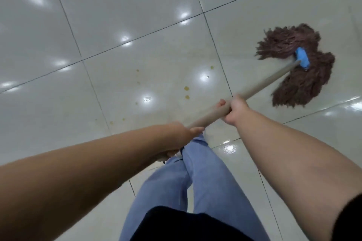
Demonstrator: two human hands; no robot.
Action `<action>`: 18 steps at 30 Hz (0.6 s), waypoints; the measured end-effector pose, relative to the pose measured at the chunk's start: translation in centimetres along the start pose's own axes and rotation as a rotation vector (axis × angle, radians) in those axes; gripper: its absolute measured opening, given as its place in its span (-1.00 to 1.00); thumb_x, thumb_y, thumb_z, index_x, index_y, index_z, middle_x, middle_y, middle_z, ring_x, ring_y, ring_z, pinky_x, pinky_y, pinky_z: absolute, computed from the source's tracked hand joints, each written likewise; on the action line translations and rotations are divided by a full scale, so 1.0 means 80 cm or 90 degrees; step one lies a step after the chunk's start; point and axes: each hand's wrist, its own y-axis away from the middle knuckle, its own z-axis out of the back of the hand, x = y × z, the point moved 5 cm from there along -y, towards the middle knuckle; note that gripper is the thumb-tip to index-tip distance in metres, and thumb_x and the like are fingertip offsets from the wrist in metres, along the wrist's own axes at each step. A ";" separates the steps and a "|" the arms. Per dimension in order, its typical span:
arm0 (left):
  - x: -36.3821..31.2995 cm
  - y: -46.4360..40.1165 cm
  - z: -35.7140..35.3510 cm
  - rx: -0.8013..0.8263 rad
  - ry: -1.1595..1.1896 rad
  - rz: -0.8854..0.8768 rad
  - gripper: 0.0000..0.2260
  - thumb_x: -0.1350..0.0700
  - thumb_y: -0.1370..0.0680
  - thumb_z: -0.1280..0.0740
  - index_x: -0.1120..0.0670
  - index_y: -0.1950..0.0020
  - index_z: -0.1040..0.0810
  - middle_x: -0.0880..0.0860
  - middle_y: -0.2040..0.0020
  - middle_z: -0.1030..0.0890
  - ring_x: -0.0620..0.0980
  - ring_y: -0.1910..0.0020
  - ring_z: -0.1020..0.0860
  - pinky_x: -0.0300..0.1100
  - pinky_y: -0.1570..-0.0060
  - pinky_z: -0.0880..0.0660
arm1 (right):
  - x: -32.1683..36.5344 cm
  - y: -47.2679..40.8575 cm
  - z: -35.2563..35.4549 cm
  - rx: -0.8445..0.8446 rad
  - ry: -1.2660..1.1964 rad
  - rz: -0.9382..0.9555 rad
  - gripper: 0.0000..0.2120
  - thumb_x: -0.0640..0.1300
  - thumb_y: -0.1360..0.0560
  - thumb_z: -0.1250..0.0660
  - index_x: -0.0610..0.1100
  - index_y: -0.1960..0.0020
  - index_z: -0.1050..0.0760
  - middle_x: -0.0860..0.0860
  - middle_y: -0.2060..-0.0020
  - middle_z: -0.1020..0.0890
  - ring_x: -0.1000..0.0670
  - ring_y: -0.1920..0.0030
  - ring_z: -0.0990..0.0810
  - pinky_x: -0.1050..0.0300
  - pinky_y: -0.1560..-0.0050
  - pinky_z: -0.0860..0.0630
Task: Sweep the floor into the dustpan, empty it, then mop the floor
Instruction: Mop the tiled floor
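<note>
The person holds a mop with 2 hands. The right hand is wrapped around the mop handle part way down. The left hand grips the handle closer to the body, near its top end. The handle runs long from the hands up and to the right. The brown mop head lies flat on the floor, far from the hands, past the right hand. Yellow-brown spots sit on the tile to the left of the mop head, just beyond the hands. I think the mop must swing left to wipe those spots, and the right hand, being nearer the mop head, would steer it.
</note>
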 end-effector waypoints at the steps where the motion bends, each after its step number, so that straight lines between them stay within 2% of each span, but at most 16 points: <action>1: -0.035 -0.006 0.001 0.002 0.009 -0.016 -0.46 -0.37 -0.46 -0.15 0.13 0.30 -0.36 -0.02 0.71 -0.30 -0.08 0.78 -0.22 -0.43 0.58 -0.29 | 0.033 -0.008 0.008 -0.006 -0.005 0.019 -0.68 0.11 -0.62 -0.07 -0.16 0.03 -0.29 -0.06 0.36 -0.41 0.04 0.55 -0.45 0.32 0.64 -0.44; 3: -0.094 -0.015 -0.003 0.025 0.033 -0.036 -0.48 -0.34 -0.48 -0.15 0.13 0.28 -0.33 0.01 0.69 -0.29 -0.08 0.79 -0.21 -0.42 0.57 -0.32 | 0.088 -0.022 0.024 -0.023 -0.018 0.053 -0.70 0.11 -0.62 -0.07 -0.14 0.01 -0.28 -0.04 0.37 -0.40 0.06 0.74 -0.41 0.35 0.66 -0.41; 5: -0.132 -0.016 -0.015 0.063 0.054 -0.040 -0.50 -0.32 -0.50 -0.12 0.12 0.29 -0.28 -0.01 0.77 -0.23 -0.10 0.84 -0.18 -0.38 0.65 -0.34 | 0.123 -0.032 0.040 -0.049 -0.025 0.070 -0.72 0.11 -0.61 -0.10 -0.13 -0.03 -0.27 -0.03 0.38 -0.39 0.07 0.78 -0.37 0.37 0.67 -0.39; 7: -0.148 -0.015 -0.027 0.096 0.066 -0.041 -0.50 -0.30 -0.52 -0.11 0.13 0.30 -0.25 -0.01 0.81 -0.19 -0.11 0.87 -0.16 -0.34 0.71 -0.34 | 0.135 -0.038 0.053 -0.073 -0.018 0.077 -0.73 0.08 -0.61 -0.14 -0.15 -0.02 -0.28 -0.04 0.39 -0.39 0.06 0.74 -0.39 0.37 0.67 -0.38; 9: -0.141 -0.016 -0.035 0.115 0.061 -0.047 -0.50 -0.28 -0.53 -0.10 0.15 0.30 -0.26 -0.02 0.82 -0.19 -0.10 0.87 -0.16 -0.35 0.71 -0.34 | 0.126 -0.042 0.056 -0.101 0.014 0.082 -0.70 0.08 -0.61 -0.13 -0.18 -0.03 -0.30 -0.06 0.39 -0.42 0.02 0.57 -0.46 0.34 0.67 -0.41; 11: -0.114 -0.020 -0.029 0.112 0.045 -0.041 -0.49 -0.29 -0.53 -0.11 0.15 0.29 -0.28 -0.02 0.81 -0.20 -0.10 0.86 -0.16 -0.39 0.67 -0.33 | 0.101 -0.042 0.046 -0.101 0.018 0.079 -0.68 0.08 -0.61 -0.13 -0.21 -0.05 -0.30 -0.09 0.37 -0.44 0.00 0.46 -0.46 0.29 0.66 -0.46; 15: -0.009 -0.035 0.032 0.017 -0.009 -0.072 -0.47 -0.33 -0.48 -0.16 0.15 0.33 -0.32 -0.02 0.78 -0.24 -0.09 0.81 -0.20 -0.41 0.60 -0.31 | 0.016 -0.033 -0.022 -0.044 -0.061 0.078 -0.70 0.04 -0.63 -0.08 -0.18 0.12 -0.26 -0.06 0.38 -0.37 0.07 0.70 -0.38 0.40 0.63 -0.39; 18: 0.107 -0.030 0.097 -0.033 -0.022 -0.085 -0.46 -0.36 -0.44 -0.20 0.13 0.34 -0.34 -0.04 0.74 -0.27 -0.07 0.78 -0.21 -0.39 0.59 -0.30 | -0.082 -0.010 -0.103 -0.005 -0.047 0.056 -0.65 0.03 -0.64 -0.03 -0.20 0.19 -0.22 -0.03 0.40 -0.35 0.11 0.52 -0.33 0.44 0.60 -0.35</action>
